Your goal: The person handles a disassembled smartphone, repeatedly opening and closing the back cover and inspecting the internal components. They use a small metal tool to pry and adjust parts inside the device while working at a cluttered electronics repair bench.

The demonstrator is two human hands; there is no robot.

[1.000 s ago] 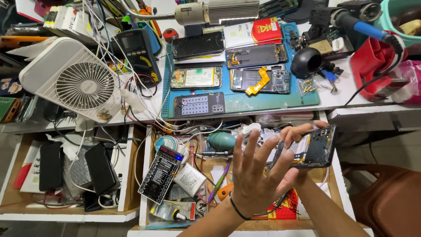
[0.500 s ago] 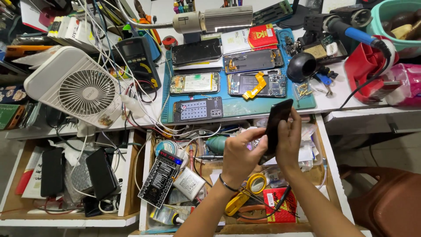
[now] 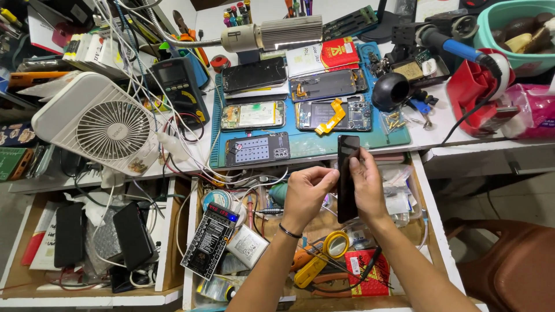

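Both hands (image 3: 335, 190) raised together (fingers (image 3: 354, 163) curled).

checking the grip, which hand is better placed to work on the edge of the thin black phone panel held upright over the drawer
Left, probably. The right hand grips the thin black phone panel along its length, steadying it, while the left hand's fingertips pinch only its near edge.

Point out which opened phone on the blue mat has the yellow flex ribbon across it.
The lower-right phone on the blue mat; the yellow ribbon crosses only that one.

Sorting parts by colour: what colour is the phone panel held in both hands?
Black and glossy, the phone panel shows best in the head view, held edge-up.
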